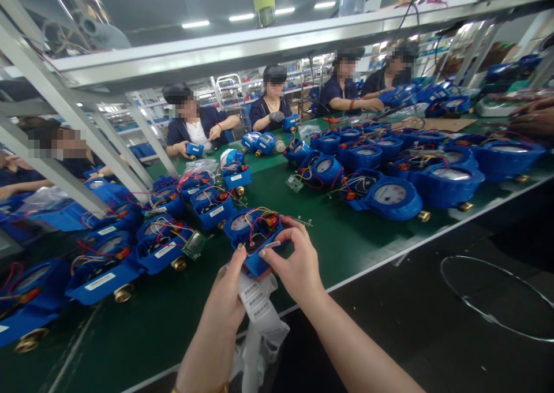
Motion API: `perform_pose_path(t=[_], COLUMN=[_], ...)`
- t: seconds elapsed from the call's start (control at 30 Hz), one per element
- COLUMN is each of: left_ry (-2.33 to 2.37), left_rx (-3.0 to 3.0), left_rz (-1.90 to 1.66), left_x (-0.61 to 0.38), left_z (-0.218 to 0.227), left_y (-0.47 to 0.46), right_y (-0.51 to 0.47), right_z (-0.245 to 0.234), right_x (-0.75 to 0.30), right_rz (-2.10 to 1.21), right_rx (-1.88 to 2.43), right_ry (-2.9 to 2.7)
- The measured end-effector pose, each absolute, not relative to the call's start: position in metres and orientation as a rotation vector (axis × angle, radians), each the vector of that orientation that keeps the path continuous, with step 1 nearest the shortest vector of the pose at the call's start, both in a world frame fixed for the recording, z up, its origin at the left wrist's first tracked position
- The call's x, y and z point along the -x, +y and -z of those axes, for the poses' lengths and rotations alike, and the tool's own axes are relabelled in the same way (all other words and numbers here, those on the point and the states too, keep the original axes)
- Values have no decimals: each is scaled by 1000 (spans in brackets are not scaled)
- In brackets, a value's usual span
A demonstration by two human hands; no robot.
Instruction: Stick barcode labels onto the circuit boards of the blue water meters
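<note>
A blue water meter (239, 222), its housing open with coloured wires and a battery showing, sits at the table's front edge before me. My left hand (225, 295) is closed on a strip of barcode labels (258, 302), the thumb touching the meter's near side. The strip's backing hangs down in loose folds below that hand. Between the thumb and forefinger of my right hand (298, 260) is a small white label (272, 244), held just over the housing's near wall. The right hand's other fingers reach behind the meter; whether they grip it is hidden.
On the green table (277, 192) stand several labelled meters (161, 253) at left and several more (392, 195) at right, with wires and circuit boards hanging out. Co-workers (270, 101) sit across the table. A metal shelf frame (182, 55) crosses overhead, its posts slanting down at left.
</note>
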State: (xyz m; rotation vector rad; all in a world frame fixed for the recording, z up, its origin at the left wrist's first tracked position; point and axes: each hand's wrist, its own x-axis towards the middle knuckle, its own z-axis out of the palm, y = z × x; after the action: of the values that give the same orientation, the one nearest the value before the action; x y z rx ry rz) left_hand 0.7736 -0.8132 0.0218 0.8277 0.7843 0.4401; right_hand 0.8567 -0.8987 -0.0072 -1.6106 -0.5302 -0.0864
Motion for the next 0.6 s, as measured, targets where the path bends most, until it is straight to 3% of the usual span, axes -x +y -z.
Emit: perform_pose_path(t=[0.27,0.6], left_ry=[819,819], left_rx=[-893,-855], left_rz=[-500,-619], left_x=[-768,-690], left_z=[-12,-9], left_y=[-820,-839], right_y=[-904,-925], right_z=[30,61], right_x=[-868,-830], right_rz=[-41,-385], right_rx=[1388,1509], right_ry=[-436,-779])
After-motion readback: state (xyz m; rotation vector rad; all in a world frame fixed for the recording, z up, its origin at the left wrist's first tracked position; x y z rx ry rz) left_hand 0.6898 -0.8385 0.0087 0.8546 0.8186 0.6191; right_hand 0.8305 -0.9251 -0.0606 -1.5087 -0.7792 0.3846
